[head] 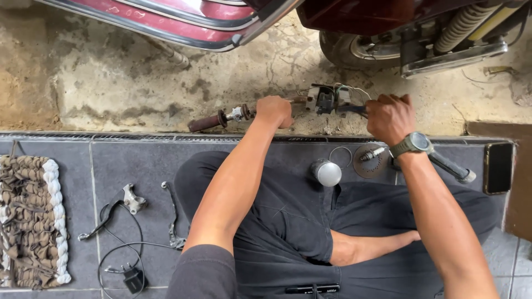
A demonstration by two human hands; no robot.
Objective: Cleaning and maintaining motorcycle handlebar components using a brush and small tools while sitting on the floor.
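2 hands (274, 111) (389, 117); 1 handlebar (221, 118); 2 levers (113, 210) (173, 213)

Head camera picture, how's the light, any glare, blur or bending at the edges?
Head view: soft, even daylight with faint shadows; a bright glare spot on the round bulb and a sheen on the chrome trim; left hand, right hand and handlebar look sharp; the drain grate line bows slightly, hinting at wide-angle distortion.
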